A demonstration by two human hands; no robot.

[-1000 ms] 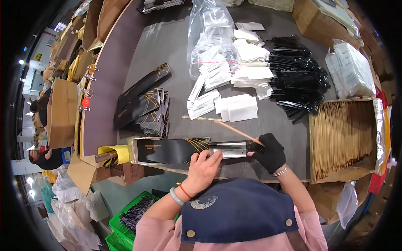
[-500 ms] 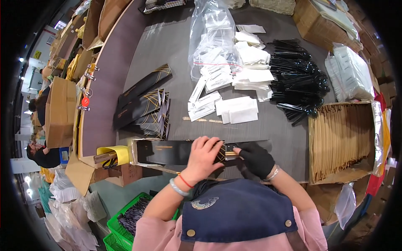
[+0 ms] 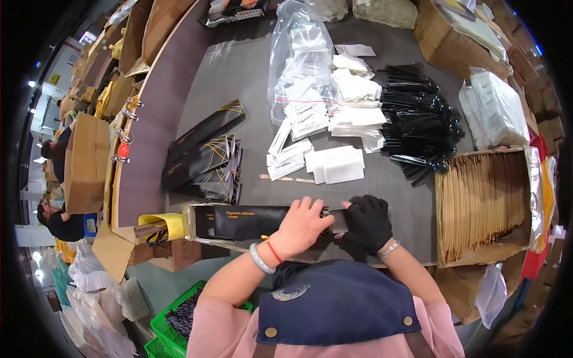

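Observation:
A black paper cutlery sleeve (image 3: 245, 221) with gold lettering lies along the table's front edge, in a shallow box (image 3: 190, 222). My bare left hand (image 3: 306, 225) presses on the sleeve's right end, its fingers bent over it. My right hand (image 3: 367, 225), in a black fingerless glove, is closed around a greyish flat piece (image 3: 338, 221) at that end; its kind I cannot make out. More black sleeves with gold lines (image 3: 206, 161) lie in a loose pile farther left.
White paper packets (image 3: 335, 164) and a clear bag of packets (image 3: 301, 65) lie mid-table. Black wrapped plastic cutlery (image 3: 421, 119) is heaped to their right. At the right, a carton (image 3: 440, 221) holds many wooden sticks. A green crate (image 3: 158, 325) sits below, left.
The pale sticks at the sleeve's right end no longer show; a greyish piece is seen there between my hands. My left hand has shifted slightly right, and my right fingers have closed.

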